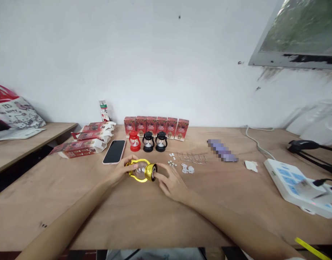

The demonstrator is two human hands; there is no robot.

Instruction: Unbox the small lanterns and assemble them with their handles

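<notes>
Gripping gold lantern (141, 170) on its side by the top with left hand (124, 169); touching its open base with right hand's (174, 183) fingers, grip unclear. Held above table (128, 216), nearer than red lantern (134, 141), black lanterns (148, 142) and phone (114, 152).

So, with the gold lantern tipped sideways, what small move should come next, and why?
Probably a light press or probe at the base with the right hand: its fingers are at that end, which faces them, while the left hand supports the gold lantern at the opposite end.
</notes>
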